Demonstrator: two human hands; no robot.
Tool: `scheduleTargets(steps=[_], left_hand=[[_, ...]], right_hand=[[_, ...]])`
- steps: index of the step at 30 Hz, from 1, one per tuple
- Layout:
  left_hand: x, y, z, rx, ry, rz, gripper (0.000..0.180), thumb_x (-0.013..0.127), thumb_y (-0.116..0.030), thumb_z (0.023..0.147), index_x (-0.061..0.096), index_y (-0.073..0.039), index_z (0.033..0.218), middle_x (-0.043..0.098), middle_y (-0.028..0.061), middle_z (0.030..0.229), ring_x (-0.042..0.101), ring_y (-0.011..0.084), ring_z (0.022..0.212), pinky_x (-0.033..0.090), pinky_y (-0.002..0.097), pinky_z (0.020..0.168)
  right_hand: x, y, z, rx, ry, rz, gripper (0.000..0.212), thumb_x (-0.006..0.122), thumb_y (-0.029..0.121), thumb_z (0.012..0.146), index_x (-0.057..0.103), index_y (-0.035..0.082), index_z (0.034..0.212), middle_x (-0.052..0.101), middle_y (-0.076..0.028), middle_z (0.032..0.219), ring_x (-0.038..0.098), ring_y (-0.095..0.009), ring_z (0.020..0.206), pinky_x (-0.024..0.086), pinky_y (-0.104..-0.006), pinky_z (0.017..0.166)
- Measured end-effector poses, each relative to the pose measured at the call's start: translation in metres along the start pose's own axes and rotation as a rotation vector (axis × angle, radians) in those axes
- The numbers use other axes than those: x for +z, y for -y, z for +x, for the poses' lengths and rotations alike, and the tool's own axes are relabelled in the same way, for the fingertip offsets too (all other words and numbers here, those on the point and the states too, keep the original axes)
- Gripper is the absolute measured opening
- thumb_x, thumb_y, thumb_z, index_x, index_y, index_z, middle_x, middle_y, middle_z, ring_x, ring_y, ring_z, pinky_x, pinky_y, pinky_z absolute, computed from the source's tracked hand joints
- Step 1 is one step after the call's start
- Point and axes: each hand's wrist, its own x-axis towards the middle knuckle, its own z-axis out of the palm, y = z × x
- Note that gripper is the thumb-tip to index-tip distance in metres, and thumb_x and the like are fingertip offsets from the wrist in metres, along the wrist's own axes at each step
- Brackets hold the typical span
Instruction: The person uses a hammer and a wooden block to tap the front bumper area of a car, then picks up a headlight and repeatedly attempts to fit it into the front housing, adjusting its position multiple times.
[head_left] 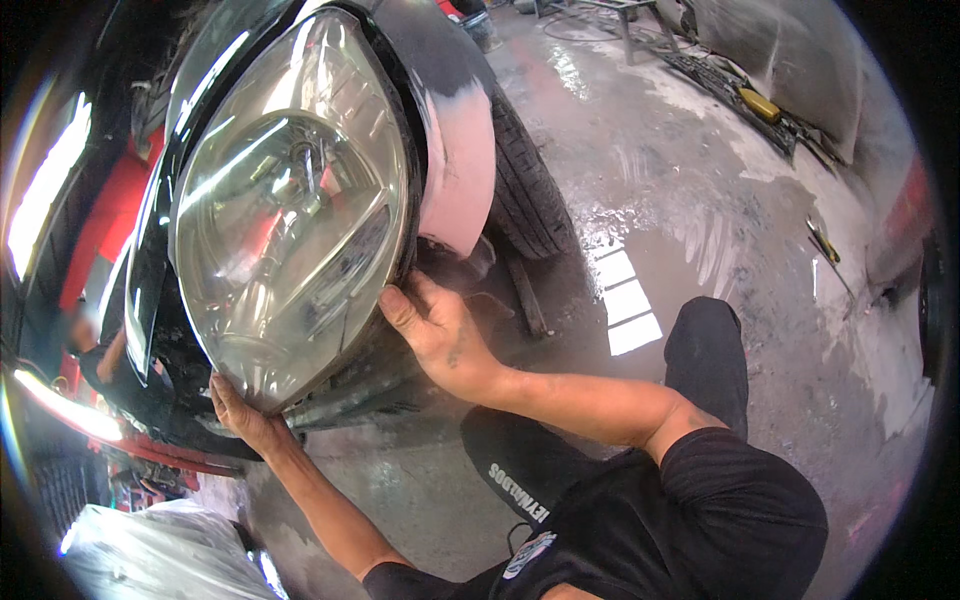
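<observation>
A large clear headlight (280,230) with a slightly yellowed lens sits at the front corner of a dark car. At its lower tip, my left hand (248,415) is closed, thumb and fingers gripping the edge. My right hand (445,335) holds the headlight's lower right edge, the thumb against the rim and the other fingers partly hidden behind it. Beside the headlight, the fender (457,165) carries a pale pink patch of filler or primer, with the black tire (525,180) just past it.
Wet patches mark the concrete floor (600,170). A yellow-handled tool (822,240) lies at the right, and a yellow object (760,105) rests on dark parts farther off. Another panel (800,60) stands at the upper right. Clear plastic sheeting (160,555) covers something at the lower left.
</observation>
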Motion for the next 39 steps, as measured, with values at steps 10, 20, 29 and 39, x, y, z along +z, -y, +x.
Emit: scheduleTargets(steps=[10,20,29,39], left_hand=[[-0.001,0.006,0.016,0.011,0.057,-0.043,0.041,0.067,-0.035,0.104,0.065,0.001,0.124,0.070,0.0104,0.115,0.070,0.0202,0.100,0.060,0.0356,0.085],[-0.014,0.014,0.028,0.050,0.080,0.002,0.046,0.063,-0.039,0.106,0.063,0.001,0.127,0.068,0.0127,0.121,0.068,0.0243,0.105,0.058,0.0403,0.089],[-0.003,0.017,0.031,0.044,0.043,0.002,0.041,0.066,-0.035,0.105,0.063,0.001,0.126,0.069,0.0103,0.113,0.069,0.0209,0.098,0.060,0.0369,0.084],[0.002,0.009,0.035,0.099,0.066,0.040,0.041,0.062,-0.031,0.107,0.062,0.004,0.128,0.069,0.0109,0.115,0.066,0.0191,0.102,0.055,0.0348,0.090]], right_hand=[[0.008,-0.012,0.004,0.038,0.068,-0.005,0.069,0.069,0.030,0.102,0.036,-0.008,0.150,0.053,-0.024,0.147,0.052,-0.028,0.136,0.037,-0.0415,0.118],[-0.004,-0.013,0.009,0.055,0.129,0.011,0.059,0.070,0.025,0.103,0.044,-0.009,0.144,0.059,-0.020,0.143,0.055,-0.023,0.133,0.040,-0.0358,0.116],[-0.007,-0.019,0.017,0.094,0.122,0.069,0.059,0.070,0.024,0.102,0.044,-0.010,0.143,0.058,-0.019,0.143,0.054,-0.023,0.133,0.039,-0.0362,0.117],[-0.007,-0.010,0.021,0.079,0.125,0.127,0.054,0.070,0.024,0.102,0.050,-0.009,0.140,0.065,-0.017,0.135,0.057,-0.023,0.128,0.040,-0.0369,0.115]])
